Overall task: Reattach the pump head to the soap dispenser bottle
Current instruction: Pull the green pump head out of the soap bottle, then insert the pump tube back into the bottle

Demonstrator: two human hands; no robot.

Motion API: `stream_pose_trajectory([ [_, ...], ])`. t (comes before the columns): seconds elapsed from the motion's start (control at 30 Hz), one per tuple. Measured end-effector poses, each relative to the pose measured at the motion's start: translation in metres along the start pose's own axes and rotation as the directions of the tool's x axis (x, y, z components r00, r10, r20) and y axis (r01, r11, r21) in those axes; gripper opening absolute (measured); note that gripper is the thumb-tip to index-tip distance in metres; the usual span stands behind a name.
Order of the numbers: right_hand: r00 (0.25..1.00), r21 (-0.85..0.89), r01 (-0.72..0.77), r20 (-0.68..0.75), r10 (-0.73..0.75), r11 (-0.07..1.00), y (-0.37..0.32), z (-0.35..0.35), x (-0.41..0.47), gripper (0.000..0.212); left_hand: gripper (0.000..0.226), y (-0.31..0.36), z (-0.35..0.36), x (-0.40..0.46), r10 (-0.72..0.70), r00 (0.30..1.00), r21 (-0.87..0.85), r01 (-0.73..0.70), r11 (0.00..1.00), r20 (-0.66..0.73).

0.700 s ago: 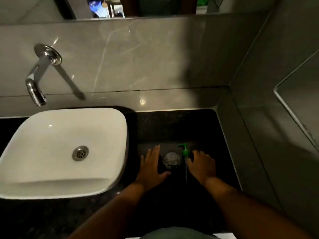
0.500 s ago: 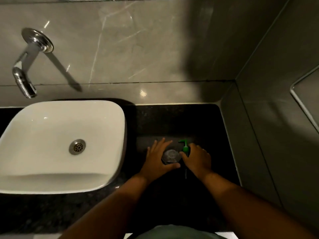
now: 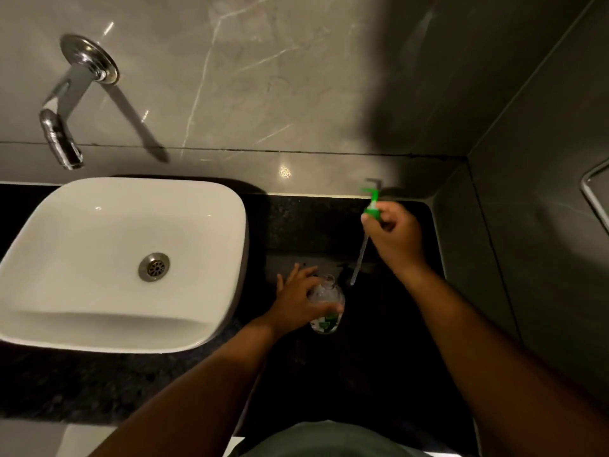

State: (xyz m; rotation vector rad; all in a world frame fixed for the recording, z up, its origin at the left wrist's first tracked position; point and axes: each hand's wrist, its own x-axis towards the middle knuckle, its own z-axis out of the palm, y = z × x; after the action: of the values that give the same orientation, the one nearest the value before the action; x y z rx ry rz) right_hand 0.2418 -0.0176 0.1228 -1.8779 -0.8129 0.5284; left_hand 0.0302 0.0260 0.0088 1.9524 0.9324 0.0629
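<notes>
A clear soap dispenser bottle (image 3: pixel 327 305) with a green label stands on the black countertop (image 3: pixel 379 341), its neck uncovered. My left hand (image 3: pixel 298 300) is wrapped around the bottle's left side. My right hand (image 3: pixel 393 237) holds the green pump head (image 3: pixel 371 202) up in the air, to the right of the bottle and above it. The pump's clear dip tube (image 3: pixel 360 255) slants down to the left, and its tip hangs just right of the bottle's neck, outside it.
A white basin (image 3: pixel 66 225) fills the counter's left side, with a chrome wall tap (image 3: pixel 61 133) above it. Grey tiled walls close the back and the right side. A metal-framed panel (image 3: pixel 593 189) is on the right wall.
My right hand has lifted the pump head off the counter and raised it up and to the right. My left hand has closed around the bottle. The view has shifted slightly.
</notes>
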Motion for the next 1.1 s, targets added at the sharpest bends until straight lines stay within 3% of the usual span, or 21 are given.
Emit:
stream_pose_trajectory([
  [0.1, 0.994, 0.155, 0.104, -0.055, -0.096, 0.982, -0.030, -0.009, 0.007, 0.022, 0.050, -0.002, 0.005, -0.001, 0.018, 0.999, 0.009, -0.018, 1.000, -0.029],
  [0.27, 0.964, 0.141, 0.266, -0.041, -0.262, 0.954, -0.036, -0.001, -0.007, 0.023, 0.046, -0.002, 0.009, -0.001, 0.016, 0.998, 0.015, -0.015, 1.000, -0.068],
  [0.53, 0.976, 0.049, 0.213, 0.023, -0.215, 0.976, -0.016, 0.009, -0.041, 0.028, 0.074, 0.001, 0.006, -0.002, 0.025, 0.999, 0.050, -0.023, 0.998, -0.047],
  [0.8, 0.982, 0.051, 0.189, 0.019, -0.190, 0.981, -0.008, 0.012, -0.055, 0.028, 0.064, -0.001, 0.008, -0.006, 0.028, 0.999, 0.014, -0.027, 1.000, -0.038],
  [1.1, 0.970, 0.058, 0.244, -0.033, -0.242, 0.968, -0.009, 0.001, -0.039, 0.028, 0.082, 0.007, 0.003, -0.009, 0.005, 0.999, 0.001, -0.005, 1.000, -0.043],
])
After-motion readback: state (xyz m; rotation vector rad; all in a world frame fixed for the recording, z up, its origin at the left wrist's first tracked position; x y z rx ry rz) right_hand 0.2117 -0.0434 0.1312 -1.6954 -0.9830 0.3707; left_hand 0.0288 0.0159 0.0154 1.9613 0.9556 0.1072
